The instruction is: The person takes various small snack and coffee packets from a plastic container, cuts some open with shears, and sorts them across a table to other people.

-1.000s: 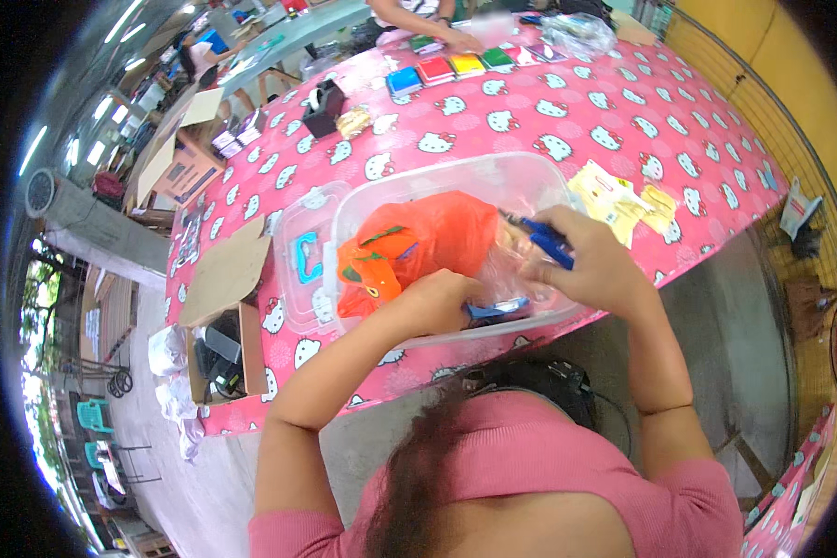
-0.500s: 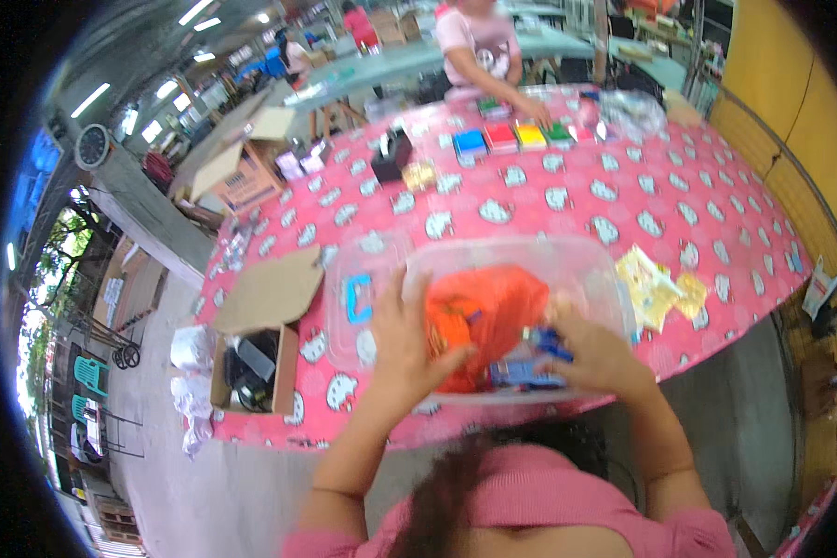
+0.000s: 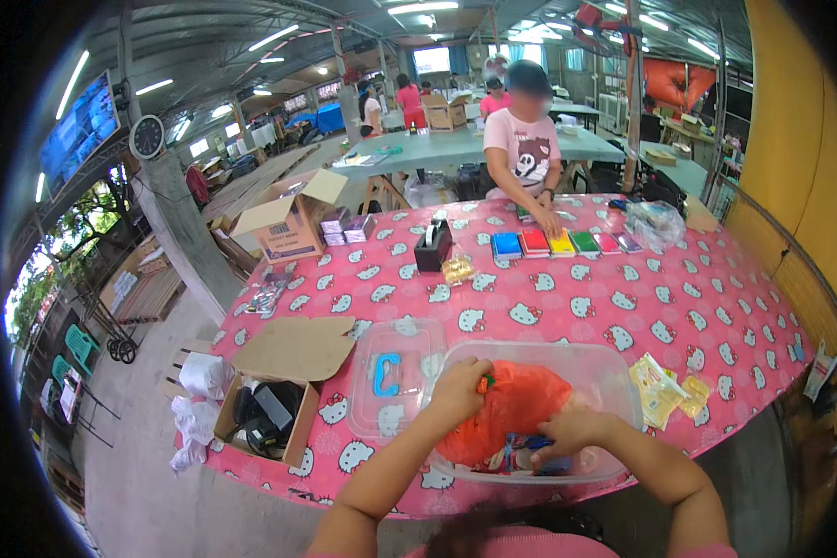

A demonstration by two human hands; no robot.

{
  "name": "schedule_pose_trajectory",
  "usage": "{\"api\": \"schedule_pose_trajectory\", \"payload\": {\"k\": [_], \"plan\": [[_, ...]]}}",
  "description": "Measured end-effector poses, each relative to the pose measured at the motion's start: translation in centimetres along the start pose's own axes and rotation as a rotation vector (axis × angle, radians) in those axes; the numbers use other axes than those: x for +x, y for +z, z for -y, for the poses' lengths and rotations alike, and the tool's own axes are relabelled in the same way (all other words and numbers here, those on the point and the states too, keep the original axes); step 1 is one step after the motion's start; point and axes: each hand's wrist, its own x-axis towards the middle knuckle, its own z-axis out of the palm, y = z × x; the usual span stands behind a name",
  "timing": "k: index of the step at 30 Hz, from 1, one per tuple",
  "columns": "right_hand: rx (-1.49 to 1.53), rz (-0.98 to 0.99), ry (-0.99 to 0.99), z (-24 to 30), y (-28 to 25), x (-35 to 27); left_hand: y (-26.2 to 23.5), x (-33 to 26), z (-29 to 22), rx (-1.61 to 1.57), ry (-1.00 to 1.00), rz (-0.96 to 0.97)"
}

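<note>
In front of me a clear plastic bin (image 3: 614, 372) holds a thin orange-red plastic bag (image 3: 530, 391). My left hand (image 3: 458, 391) is closed on the bag's left upper edge, with a small dark green bit showing at the fingertips. Inside the bin's near right part, my right hand (image 3: 577, 435) reaches down with thumb and fingers apart. Its fingertips are over small blue packaged items (image 3: 523, 454) beside the bag; the far fingers are partly hidden. A clear lid (image 3: 414, 349) with a blue clip handle (image 3: 386, 374) lies left of the bin.
An open cardboard box (image 3: 298, 446) with black gear stands left, beside white bags (image 3: 195, 423). Yellow packets (image 3: 660, 391) lie right. Farther back are a tape dispenser (image 3: 432, 246), a carton (image 3: 288, 223) and colored packs (image 3: 535, 244), one touched by a co-worker's hand (image 3: 549, 221).
My view has tilted up. My left hand, spread beside the bag before, now grips it. The blue item in my right hand no longer shows there; that hand is lower in the bin.
</note>
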Motion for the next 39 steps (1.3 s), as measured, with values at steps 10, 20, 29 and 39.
{"api": "schedule_pose_trajectory", "payload": {"k": [10, 20, 29, 39], "plan": [[0.249, 0.33, -0.063, 0.1, 3.7, 4.6, 1.7, 0.7, 1.3, -0.124, -0.013, -0.098], [0.406, 0.03, -0.197, 1.7, 4.1, 5.1, 2.1, 0.7, 1.8, -0.134, -0.005, -0.152], [1.155, 0.163, -0.131, -1.4, 9.6, 8.1, 1.5, 1.3, 1.0, -0.154, -0.037, -0.07], [0.559, 0.156, 0.062, 2.1, 2.8, 4.6, 1.5, 0.5, 1.3, -0.166, -0.055, -0.128]]}}
